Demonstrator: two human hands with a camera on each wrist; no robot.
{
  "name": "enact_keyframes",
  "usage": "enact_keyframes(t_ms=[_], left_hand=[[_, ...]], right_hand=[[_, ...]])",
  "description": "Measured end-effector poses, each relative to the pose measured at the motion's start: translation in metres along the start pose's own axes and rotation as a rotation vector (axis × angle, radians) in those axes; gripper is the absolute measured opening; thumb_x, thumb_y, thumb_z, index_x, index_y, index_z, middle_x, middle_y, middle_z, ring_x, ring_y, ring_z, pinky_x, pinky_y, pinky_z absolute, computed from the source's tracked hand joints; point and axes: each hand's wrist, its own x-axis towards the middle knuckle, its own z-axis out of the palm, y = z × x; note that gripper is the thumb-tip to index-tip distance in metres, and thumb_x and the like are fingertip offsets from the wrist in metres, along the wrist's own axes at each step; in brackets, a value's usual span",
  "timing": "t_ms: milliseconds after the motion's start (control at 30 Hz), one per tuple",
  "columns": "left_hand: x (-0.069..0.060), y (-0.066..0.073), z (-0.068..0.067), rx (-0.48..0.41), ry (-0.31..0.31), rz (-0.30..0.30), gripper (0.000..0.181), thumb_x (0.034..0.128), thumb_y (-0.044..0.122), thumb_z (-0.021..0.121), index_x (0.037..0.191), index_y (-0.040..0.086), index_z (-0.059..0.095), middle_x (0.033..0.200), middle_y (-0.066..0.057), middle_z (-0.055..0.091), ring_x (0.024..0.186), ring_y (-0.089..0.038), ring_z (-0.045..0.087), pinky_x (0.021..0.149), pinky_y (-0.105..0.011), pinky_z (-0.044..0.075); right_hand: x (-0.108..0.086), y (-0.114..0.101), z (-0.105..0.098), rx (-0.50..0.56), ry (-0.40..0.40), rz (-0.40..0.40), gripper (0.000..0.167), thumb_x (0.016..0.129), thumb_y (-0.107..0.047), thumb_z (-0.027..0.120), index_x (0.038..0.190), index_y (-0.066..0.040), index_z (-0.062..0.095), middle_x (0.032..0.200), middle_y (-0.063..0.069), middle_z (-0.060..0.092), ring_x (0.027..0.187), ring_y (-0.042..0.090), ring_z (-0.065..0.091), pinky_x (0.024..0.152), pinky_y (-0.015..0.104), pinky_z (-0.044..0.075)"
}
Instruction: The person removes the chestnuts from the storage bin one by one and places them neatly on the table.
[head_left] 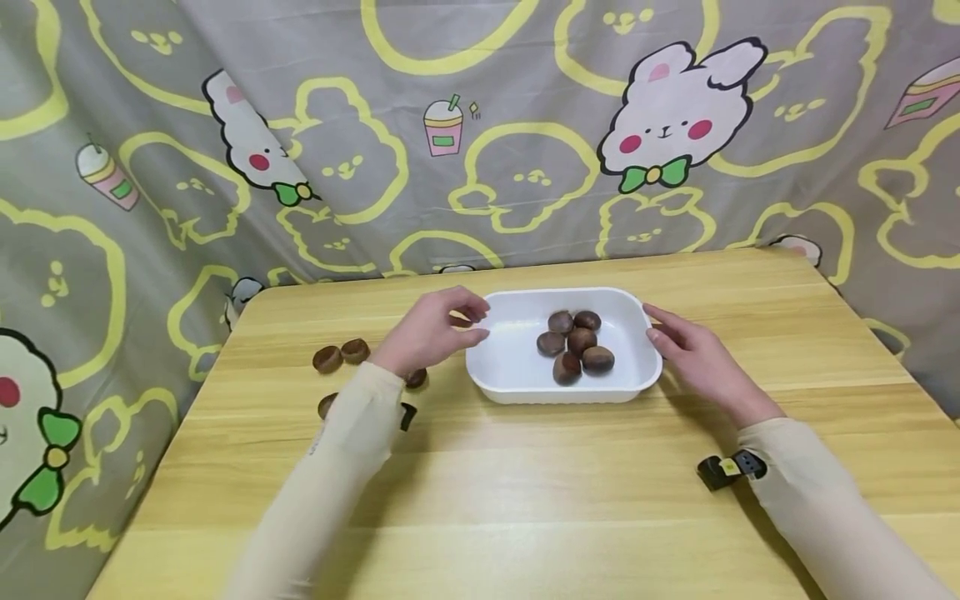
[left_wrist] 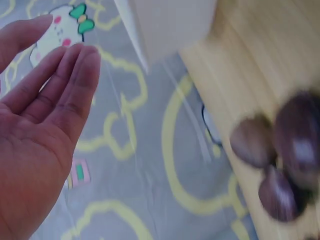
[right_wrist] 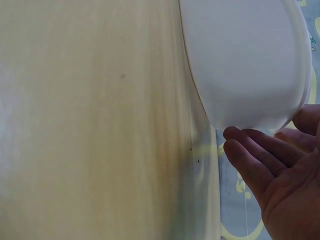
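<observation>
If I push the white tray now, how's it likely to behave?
The tray will probably keep its shape: its walls look like stiff moulded plastic. It should slide rather than tip, being wide and low. The chestnuts inside are rounded and loose, filling only part of its floor, so they may roll if it jerks.

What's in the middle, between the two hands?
In the head view, a white dish sits between the left hand and the right hand, with six brown chestnuts inside it.
</observation>
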Motion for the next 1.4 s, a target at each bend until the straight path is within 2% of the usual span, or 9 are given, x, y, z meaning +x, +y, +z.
enact_keyframes(t_ms=[133, 267, 500, 800, 967, 1167, 1400], left_hand=[[0.017, 0.006, 0.018, 0.018, -0.032, -0.006, 0.029, 0.0872, 0.008, 0.074, 0.114, 0.000, 0.066, 0.105, -0.008, 0.065, 0.103, -0.029, 0.062, 0.090, -0.029, 0.050], [0.030, 0.009, 0.037, 0.052, -0.048, -0.004, 0.030, 0.0877, 0.010, 0.074, 0.115, -0.001, 0.065, 0.108, -0.012, 0.065, 0.104, -0.028, 0.062, 0.091, -0.032, 0.049], [0.043, 0.010, 0.061, 0.105, -0.037, -0.034, 0.036, 0.0867, 0.009, 0.074, 0.118, -0.005, 0.063, 0.112, -0.016, 0.064, 0.103, -0.025, 0.061, 0.089, -0.030, 0.048], [0.048, 0.010, 0.081, 0.152, -0.048, -0.106, 0.036, 0.0858, 0.009, 0.075, 0.118, -0.003, 0.064, 0.110, -0.012, 0.063, 0.099, -0.022, 0.058, 0.087, -0.028, 0.047], [0.053, 0.010, 0.091, 0.190, -0.053, -0.111, 0.034, 0.0840, 0.006, 0.075, 0.116, -0.002, 0.066, 0.107, -0.012, 0.064, 0.096, -0.021, 0.058, 0.086, -0.029, 0.047], [0.058, 0.007, 0.099, 0.234, -0.063, -0.115, 0.029, 0.0831, 0.006, 0.076, 0.110, 0.000, 0.068, 0.104, -0.011, 0.064, 0.094, -0.020, 0.058, 0.088, -0.028, 0.046], [0.059, 0.006, 0.103, 0.293, -0.076, -0.140, 0.032, 0.0837, 0.010, 0.076, 0.113, 0.001, 0.068, 0.105, -0.009, 0.056, 0.095, -0.019, 0.055, 0.090, -0.029, 0.046]], right_hand=[[0.000, 0.001, 0.001, 0.003, -0.005, 0.009, 0.054, 0.107, -0.031, 0.041, 0.153, -0.006, 0.032, 0.138, 0.031, 0.047, 0.126, 0.044, 0.047, 0.103, 0.056, 0.036], [-0.001, 0.001, 0.001, 0.003, -0.007, 0.020, 0.054, 0.107, -0.033, 0.040, 0.154, -0.007, 0.031, 0.139, 0.031, 0.047, 0.127, 0.044, 0.046, 0.104, 0.057, 0.035], [0.000, -0.001, 0.000, 0.010, -0.007, 0.013, 0.054, 0.107, -0.033, 0.041, 0.153, -0.007, 0.031, 0.141, 0.030, 0.044, 0.128, 0.044, 0.045, 0.104, 0.056, 0.034], [0.001, 0.001, 0.001, 0.015, 0.002, 0.001, 0.053, 0.107, -0.030, 0.041, 0.153, -0.004, 0.031, 0.136, 0.031, 0.049, 0.125, 0.043, 0.048, 0.104, 0.055, 0.035], [0.000, 0.002, 0.001, 0.011, 0.005, 0.006, 0.053, 0.107, -0.031, 0.041, 0.153, -0.005, 0.031, 0.134, 0.031, 0.050, 0.124, 0.043, 0.049, 0.104, 0.056, 0.035], [0.000, 0.003, 0.002, 0.009, 0.006, 0.004, 0.054, 0.107, -0.032, 0.041, 0.153, -0.006, 0.032, 0.136, 0.031, 0.049, 0.125, 0.044, 0.048, 0.104, 0.056, 0.035], [0.000, 0.004, 0.001, 0.003, 0.011, 0.002, 0.054, 0.107, -0.033, 0.041, 0.153, -0.006, 0.032, 0.135, 0.031, 0.050, 0.125, 0.043, 0.048, 0.104, 0.056, 0.034]])
